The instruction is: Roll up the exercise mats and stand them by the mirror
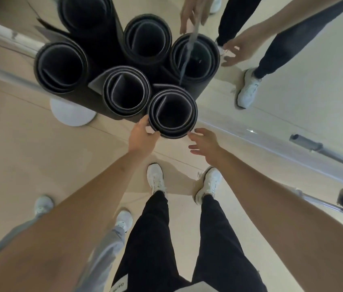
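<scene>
Several black rolled exercise mats stand upright on end against the mirror (292, 102), seen from above as open spirals. The nearest rolled mat (172, 131) stands in front of me, with another rolled mat (126, 91) to its left. My left hand (141, 137) rests on the nearest mat's left rim, fingers curled against its side. My right hand (203, 144) hovers just right of that rim, fingers spread, holding nothing. The mirror doubles some mats and shows my reflected hands and legs.
A metal rail (2, 68) runs along the mirror's base, with a white round disc (71, 114) on the floor at left. Another person's grey-trousered legs and white shoes (42, 204) stand at my left. Dark metal fixtures (305, 142) lie at right. Beige floor lies underfoot.
</scene>
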Tool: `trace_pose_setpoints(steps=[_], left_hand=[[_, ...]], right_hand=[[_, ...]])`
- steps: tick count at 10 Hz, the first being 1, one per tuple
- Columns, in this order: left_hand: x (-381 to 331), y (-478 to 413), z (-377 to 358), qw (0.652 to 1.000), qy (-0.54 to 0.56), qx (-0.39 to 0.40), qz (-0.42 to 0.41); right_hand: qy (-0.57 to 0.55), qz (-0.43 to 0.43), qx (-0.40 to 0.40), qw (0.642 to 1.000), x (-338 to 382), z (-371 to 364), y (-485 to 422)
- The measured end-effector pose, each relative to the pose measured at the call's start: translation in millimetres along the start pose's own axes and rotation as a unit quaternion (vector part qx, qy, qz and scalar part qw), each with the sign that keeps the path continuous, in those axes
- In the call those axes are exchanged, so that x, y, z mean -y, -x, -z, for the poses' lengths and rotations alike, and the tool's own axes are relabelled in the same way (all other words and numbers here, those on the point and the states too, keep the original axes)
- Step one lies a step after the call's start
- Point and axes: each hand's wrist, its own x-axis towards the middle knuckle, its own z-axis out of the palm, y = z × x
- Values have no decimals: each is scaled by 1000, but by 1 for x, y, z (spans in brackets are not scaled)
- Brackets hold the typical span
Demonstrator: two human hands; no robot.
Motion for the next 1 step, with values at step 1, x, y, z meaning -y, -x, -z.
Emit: trace_pose_setpoints(steps=[1], left_hand=[[1, 23, 3, 999, 20, 40, 25]], right_hand=[[77, 25, 4, 997, -11, 11, 21]])
